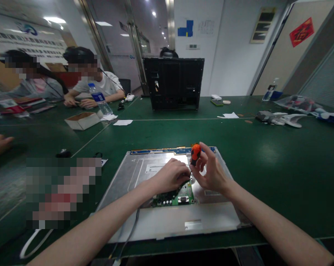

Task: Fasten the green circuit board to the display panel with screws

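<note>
A metal-backed display panel lies flat on the green table, with a green circuit board on its back. In my right hand is a short screwdriver with an orange and black handle, held upright by the fingers, its shaft pointing down toward the board. My left hand is closed beside the shaft, over the board's upper part; whatever its fingertips pinch is hidden. Dark cables run from under the left hand across the panel to the front edge.
Beyond the panel stands a black monitor housing. An open box and a water bottle are at the left, near two seated people. Another person's hand rests at the left edge. Plastic-wrapped items lie at the right.
</note>
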Demonstrator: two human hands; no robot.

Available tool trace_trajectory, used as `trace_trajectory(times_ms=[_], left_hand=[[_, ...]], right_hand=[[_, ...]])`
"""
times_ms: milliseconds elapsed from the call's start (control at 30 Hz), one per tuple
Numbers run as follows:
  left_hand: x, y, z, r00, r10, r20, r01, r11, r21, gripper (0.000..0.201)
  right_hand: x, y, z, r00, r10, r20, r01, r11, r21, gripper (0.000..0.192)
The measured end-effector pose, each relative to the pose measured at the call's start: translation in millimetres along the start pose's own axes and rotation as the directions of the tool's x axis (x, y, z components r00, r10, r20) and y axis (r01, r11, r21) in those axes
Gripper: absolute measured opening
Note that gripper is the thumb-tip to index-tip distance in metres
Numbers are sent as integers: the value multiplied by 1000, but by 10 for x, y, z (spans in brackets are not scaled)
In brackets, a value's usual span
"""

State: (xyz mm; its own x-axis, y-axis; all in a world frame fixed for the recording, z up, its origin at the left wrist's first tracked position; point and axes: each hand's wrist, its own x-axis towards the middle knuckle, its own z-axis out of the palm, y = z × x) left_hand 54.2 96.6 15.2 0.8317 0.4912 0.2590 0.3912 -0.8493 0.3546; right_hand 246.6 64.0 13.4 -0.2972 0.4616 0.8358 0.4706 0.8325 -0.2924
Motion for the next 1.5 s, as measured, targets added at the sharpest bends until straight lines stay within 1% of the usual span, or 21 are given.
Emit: trace_trajectory(times_ms=[167, 367, 500, 767, 967, 1133, 1333, 1500], left_hand=[[-1, -10, 4, 1000, 6, -3, -6, 1000, -12, 7], [-5, -14, -6, 1000, 21, -11, -21, 999, -30, 7], [-3, -4, -15, 1000, 14, 3, -14, 1000, -28, 6], [-8, 0, -12, 1000, 11, 16, -10, 1000, -20, 5], [-8, -12, 0, 1000, 9, 0, -9, 1000, -18, 7], [-8, -20, -11, 999, 33, -5, -33, 999, -39, 13], [-1, -13, -7, 1000, 17, -1, -17, 1000, -14, 6], [0, 7, -9, 1000, 12, 10, -11, 1000, -16, 7]], right_hand=[[-2, 27, -1, 1000, -11, -17, 10, 999, -37, 78], [14, 26, -32, 1000, -10, -4, 9, 996, -89, 73], [30, 0, -46, 1000, -14, 7, 15, 998, -68, 76], [41, -34, -41, 1000, 20, 13, -19, 999, -45, 77], [8, 2, -16, 999, -36, -30, 34, 997, -67, 74], [-1, 32, -25, 999, -52, -17, 49, 992, -118, 71], [20, -6, -49, 999, -37, 4, 37, 994, -100, 73], [15, -21, -49, 998, -63, -7, 62, 994, -87, 74]])
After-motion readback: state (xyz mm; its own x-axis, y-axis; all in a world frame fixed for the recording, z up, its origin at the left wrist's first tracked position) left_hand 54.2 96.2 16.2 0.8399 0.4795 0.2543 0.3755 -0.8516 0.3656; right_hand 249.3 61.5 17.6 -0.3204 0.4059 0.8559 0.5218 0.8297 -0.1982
